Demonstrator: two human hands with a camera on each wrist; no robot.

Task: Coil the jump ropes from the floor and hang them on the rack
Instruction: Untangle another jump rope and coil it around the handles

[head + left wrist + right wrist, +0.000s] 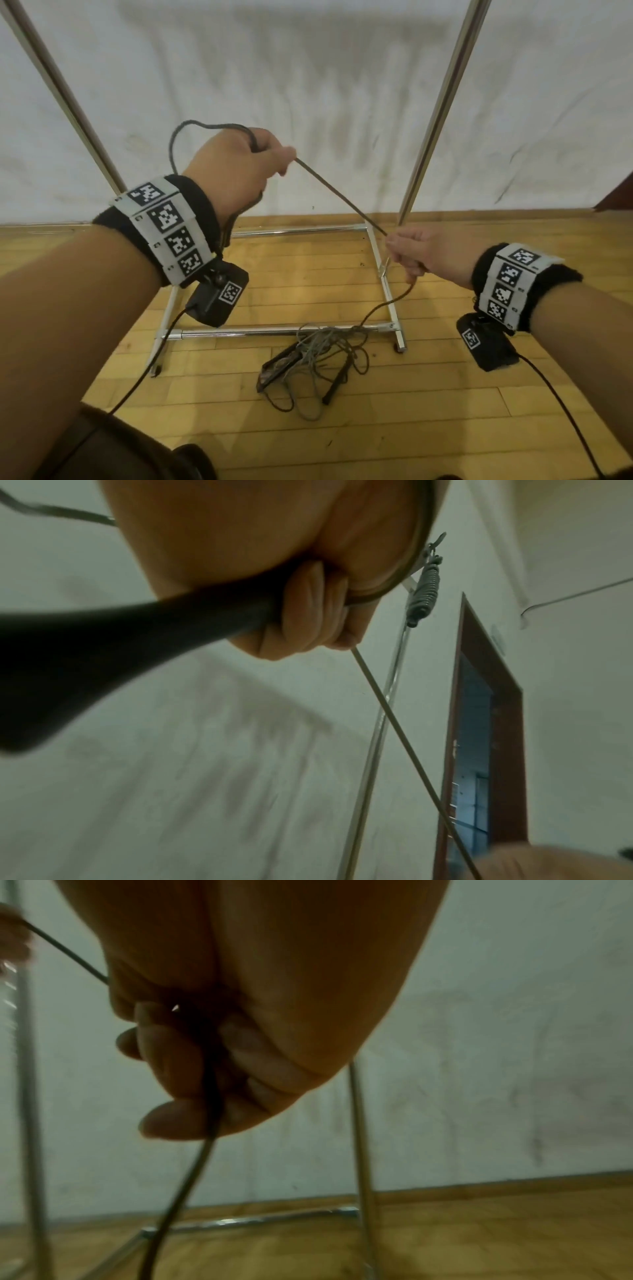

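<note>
A thin grey jump rope (342,198) runs taut between my two hands in front of the metal rack (442,102). My left hand (239,164) is raised and grips the rope's black handle (103,653) together with a loop of the cord (191,126) that arcs over the hand. Lower and to the right, my right hand (418,253) is curled round the cord (209,1074), which drops from it to a tangled pile of ropes (318,356) on the floor. A coiled rope (424,593) hangs from the rack's top in the left wrist view.
The rack's base frame (281,330) lies on the wooden floor (342,428) just behind the pile, its two uprights rising left (58,85) and right. A white sheet (308,85) covers the wall behind. A dark door frame (486,723) stands to the right.
</note>
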